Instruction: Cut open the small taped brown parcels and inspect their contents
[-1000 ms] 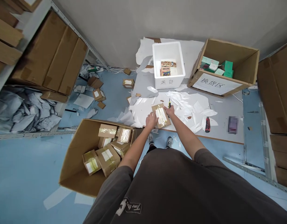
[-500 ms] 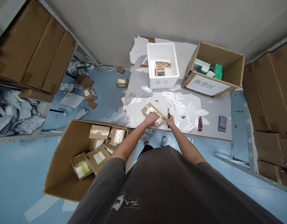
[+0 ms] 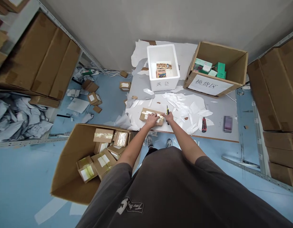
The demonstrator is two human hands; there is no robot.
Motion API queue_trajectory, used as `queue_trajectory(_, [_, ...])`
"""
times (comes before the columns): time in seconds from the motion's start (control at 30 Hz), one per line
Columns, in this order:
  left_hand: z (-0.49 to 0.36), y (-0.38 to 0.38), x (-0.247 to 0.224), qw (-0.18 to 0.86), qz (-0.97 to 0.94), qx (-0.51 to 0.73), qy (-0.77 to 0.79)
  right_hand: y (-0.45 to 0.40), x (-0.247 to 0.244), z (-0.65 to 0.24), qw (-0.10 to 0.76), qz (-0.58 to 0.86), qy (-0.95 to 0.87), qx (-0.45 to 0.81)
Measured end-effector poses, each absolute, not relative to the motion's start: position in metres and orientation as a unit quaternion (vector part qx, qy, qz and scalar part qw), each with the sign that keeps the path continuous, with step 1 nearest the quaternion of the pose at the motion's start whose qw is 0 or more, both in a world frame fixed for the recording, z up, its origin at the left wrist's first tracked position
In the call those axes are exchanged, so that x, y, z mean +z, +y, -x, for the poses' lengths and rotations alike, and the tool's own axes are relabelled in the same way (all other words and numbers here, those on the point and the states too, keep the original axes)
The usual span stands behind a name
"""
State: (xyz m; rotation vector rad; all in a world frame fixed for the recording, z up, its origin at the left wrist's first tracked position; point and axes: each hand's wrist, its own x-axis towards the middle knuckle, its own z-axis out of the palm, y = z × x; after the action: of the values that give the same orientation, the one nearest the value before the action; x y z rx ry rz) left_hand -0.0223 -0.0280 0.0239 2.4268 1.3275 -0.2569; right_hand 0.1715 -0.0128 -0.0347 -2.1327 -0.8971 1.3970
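A small taped cardboard box lies on the table near its front edge. My left hand presses over its top, the fingers bent and gripping it. In my right hand is a yellow-and-black utility knife, its tip pointing away from me. A finger of that hand reaches to the right end of the box. Part of the box's tape and label is covered by my left hand. White paper scraps lie just beyond the knife.
A white foam box and a large carton of green boxes stand at the back. A red-and-black cutter and a pixelated purple item lie right. A big open carton of parcels stands at left; shelving flanks both sides.
The cardboard box has turned so its long side runs more nearly along the table edge. Both hands have shifted slightly left with it, and the knife is still held.
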Motion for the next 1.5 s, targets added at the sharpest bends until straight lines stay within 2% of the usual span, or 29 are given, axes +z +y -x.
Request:
queue_trajectory(0.13, [0.026, -0.027, 0.017, 0.184, -0.862, -0.072, 0.466, -0.034, -0.022, -0.197, 0.246, 0.699, -0.341, 0.579])
queue_trajectory(0.27, [0.020, -0.024, 0.011, 0.190, -0.859, -0.098, 0.466, -0.061, -0.010, -0.227, 0.182, 0.616, -0.450, 0.621])
queue_trajectory(0.43, [0.013, -0.023, 0.011, 0.189, -0.850, -0.131, 0.474, -0.058, -0.004, -0.235, 0.075, 0.592, -0.574, 0.561])
queue_trajectory(0.63, [0.011, -0.020, 0.013, 0.205, -0.840, -0.135, 0.484, -0.023, 0.001, -0.236, 0.010, 0.603, -0.663, 0.444])
queue_trajectory(0.73, [0.010, -0.018, 0.013, 0.211, -0.837, -0.134, 0.486, -0.021, 0.001, -0.238, -0.005, 0.605, -0.616, 0.504])
queue_trajectory(0.87, [0.012, -0.020, 0.011, 0.208, -0.839, -0.136, 0.485, -0.047, -0.001, -0.235, 0.014, 0.563, -0.498, 0.660])
queue_trajectory(0.97, [0.015, -0.023, 0.009, 0.207, -0.842, -0.112, 0.486, -0.072, -0.004, -0.234, 0.036, 0.550, -0.460, 0.696])
queue_trajectory(1.2, [0.029, -0.002, 0.004, 0.268, -0.822, 0.014, 0.502, -0.083, 0.010, -0.250, 0.049, 0.607, -0.494, 0.621])
queue_trajectory(1.5, [0.032, 0.011, -0.024, 0.235, -0.833, -0.002, 0.502, -0.073, 0.013, -0.248, 0.050, 0.615, -0.654, 0.438])
